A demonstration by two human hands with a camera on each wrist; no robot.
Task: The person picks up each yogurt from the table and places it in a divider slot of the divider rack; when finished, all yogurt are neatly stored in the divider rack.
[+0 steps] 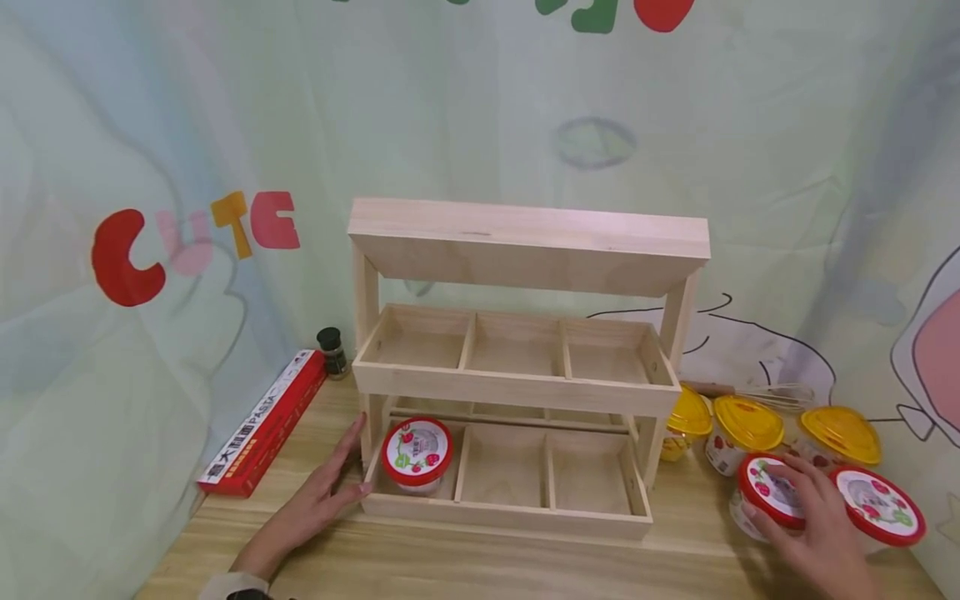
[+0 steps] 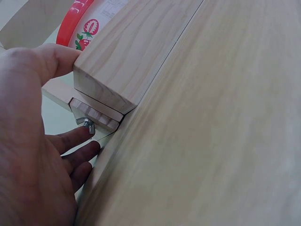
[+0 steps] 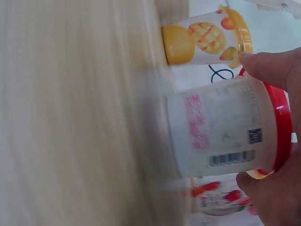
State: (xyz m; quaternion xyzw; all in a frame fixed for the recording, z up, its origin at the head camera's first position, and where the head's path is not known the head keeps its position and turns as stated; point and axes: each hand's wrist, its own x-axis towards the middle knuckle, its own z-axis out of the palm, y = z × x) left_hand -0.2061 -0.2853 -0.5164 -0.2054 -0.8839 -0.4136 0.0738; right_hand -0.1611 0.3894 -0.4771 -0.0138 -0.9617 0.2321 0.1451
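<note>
In the head view my right hand (image 1: 817,533) grips a tub with a red strawberry lid (image 1: 772,492) at the right. Its fingers and thumb reach around the lid's rim; in the right wrist view the tub's white side (image 3: 221,132) shows a barcode. My left hand (image 1: 318,504) is at the left end of a two-tier wooden rack (image 1: 517,387). The left thumb touches the lower tray's corner (image 2: 101,77), and the other fingers lie loosely near a wing nut (image 2: 87,123). Another red-lidded tub (image 1: 417,454) sits in the lower tray's left compartment.
Beside my right hand stands one more red-lidded tub (image 1: 877,504). Yellow-lidded tubs (image 1: 747,423) and a whisk (image 1: 776,394) lie behind. A red pasta box (image 1: 262,425) and a black-capped jar (image 1: 332,350) are left of the rack. A printed curtain (image 1: 480,100) hangs behind.
</note>
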